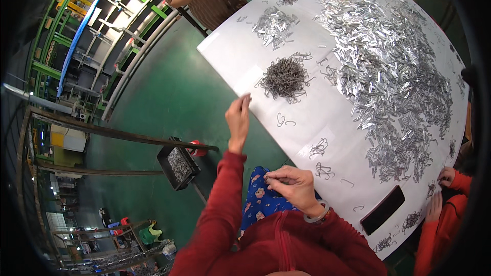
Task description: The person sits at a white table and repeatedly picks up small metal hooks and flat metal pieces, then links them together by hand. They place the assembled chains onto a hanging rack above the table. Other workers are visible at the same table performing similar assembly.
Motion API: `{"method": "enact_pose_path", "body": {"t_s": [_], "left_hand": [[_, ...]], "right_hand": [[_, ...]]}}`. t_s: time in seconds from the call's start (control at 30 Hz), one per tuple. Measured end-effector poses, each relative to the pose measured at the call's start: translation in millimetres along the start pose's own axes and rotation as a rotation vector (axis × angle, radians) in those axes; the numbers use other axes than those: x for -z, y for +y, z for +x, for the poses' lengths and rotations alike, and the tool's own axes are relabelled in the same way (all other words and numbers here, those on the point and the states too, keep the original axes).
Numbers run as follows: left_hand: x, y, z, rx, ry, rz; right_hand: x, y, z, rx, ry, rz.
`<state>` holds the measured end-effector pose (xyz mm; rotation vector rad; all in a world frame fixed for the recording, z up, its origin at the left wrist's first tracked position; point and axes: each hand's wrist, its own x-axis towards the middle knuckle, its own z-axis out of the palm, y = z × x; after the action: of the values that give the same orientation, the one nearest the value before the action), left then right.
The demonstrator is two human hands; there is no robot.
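My left hand (pixel 238 121) is raised beside the left edge of the white table (pixel 266 115), fingers pinched together. Whatever may be between them is too small to make out. My right hand (pixel 295 188) is held in front of my body, above my lap, its thumb and fingertips pressed together. A tiny dark bit may show at those fingertips, but I cannot name it. Nearest to my left hand lies a dense pile of dark wire hooks (pixel 284 77). Two loose hooks (pixel 282 119) rest a little nearer, and small clusters of hooks (pixel 318 147) lie close to my right hand.
A wide heap of shiny metal pieces (pixel 381 61) covers the table's right part. A smaller heap (pixel 275 26) lies at the far left. A dark phone (pixel 382 209) lies near the right. Co-workers' hands (pixel 433 205) are at the table's edges. A black bin (pixel 177 165) stands at left.
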<state>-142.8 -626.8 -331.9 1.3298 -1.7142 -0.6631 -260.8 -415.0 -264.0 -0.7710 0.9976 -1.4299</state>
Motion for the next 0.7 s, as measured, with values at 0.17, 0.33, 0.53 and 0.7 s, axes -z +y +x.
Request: {"method": "enact_pose_path", "body": {"t_s": [0.17,0.33,0.53,0.7], "left_hand": [[-42.6,-29.1,65.2,-0.242,-0.157,0.503],[-43.5,-37.3,79.2,-0.181,-0.138,0.505],[-25.3,-22.3,59.1,-0.047,-0.074,0.085],[22.3,37.0,-5.0,0.129,-0.160,-0.262]], "right_hand": [[2.2,-4.0,-4.4,0.024,-0.026,-0.021],[1.8,-4.1,-10.6,0.027,-0.036,-0.083],[-6.8,0.0,-21.2,0.033,-0.032,-0.140],[-15.0,-1.6,-28.5,0.043,-0.006,-0.134]]}}
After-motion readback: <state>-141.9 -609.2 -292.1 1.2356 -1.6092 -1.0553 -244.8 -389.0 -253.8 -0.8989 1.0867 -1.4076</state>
